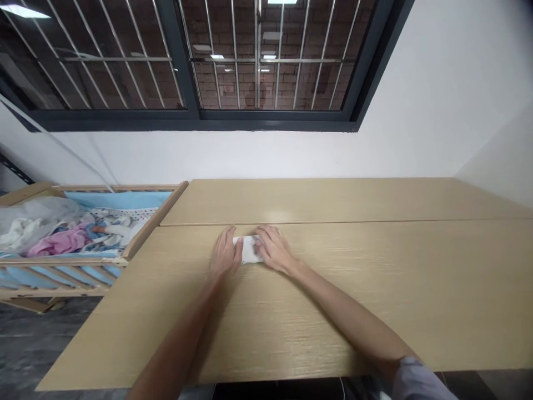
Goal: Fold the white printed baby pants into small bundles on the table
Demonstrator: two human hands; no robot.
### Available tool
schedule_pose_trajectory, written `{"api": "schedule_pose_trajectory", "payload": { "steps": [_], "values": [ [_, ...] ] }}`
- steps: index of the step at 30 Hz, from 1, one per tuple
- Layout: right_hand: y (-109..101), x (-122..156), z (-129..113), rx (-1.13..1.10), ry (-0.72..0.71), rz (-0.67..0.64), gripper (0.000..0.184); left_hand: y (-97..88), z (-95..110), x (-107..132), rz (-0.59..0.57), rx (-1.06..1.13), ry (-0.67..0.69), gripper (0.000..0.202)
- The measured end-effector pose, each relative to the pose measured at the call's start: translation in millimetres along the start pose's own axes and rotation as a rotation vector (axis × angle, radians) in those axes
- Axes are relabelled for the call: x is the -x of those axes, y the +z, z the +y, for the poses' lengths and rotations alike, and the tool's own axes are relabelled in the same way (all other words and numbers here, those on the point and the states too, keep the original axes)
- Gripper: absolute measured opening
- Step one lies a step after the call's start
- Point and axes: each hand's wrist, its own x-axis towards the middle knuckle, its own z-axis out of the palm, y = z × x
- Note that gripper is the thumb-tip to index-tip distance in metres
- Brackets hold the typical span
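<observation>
A small white rectangular item (250, 250) lies flat on the light wood table (316, 311), close to the seam between the table's two boards. It looks like a folded cloth or a soft packet; I cannot tell which. My left hand (227, 253) grips its left end, with the thumb along the near side and the fingers curled over the far side. On its right end my right hand (272, 249) holds it the same way, fingers bent over the top. Only the middle of the white item shows between the hands.
A wooden crib (158, 222) with blue lining stands against the table's left side, holding crumpled cloths, a pink cloth (62, 241) and a clear plastic bag (41, 211). Behind the table rise a white wall (266, 153) and a dark-framed barred window (270, 115).
</observation>
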Motion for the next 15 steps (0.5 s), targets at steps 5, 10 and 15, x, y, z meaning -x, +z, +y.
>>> {"api": "schedule_pose_trajectory", "payload": {
  "steps": [5, 10, 15],
  "values": [
    [17.1, 11.3, -10.3, 0.074, -0.099, -0.231, 0.068, 24.1, 11.5, 18.4, -0.150, 0.106, 0.208, 0.067],
    [24.9, 18.8, 0.5, 0.079, -0.104, -0.265, 0.072, 39.2, 11.7, 29.6, -0.204, -0.039, 0.199, 0.073],
    [16.6, 25.7, 7.2, 0.038, -0.057, -0.218, 0.071, 37.9, 2.8, 30.5, -0.191, -0.076, 0.199, 0.073]
  ]
}}
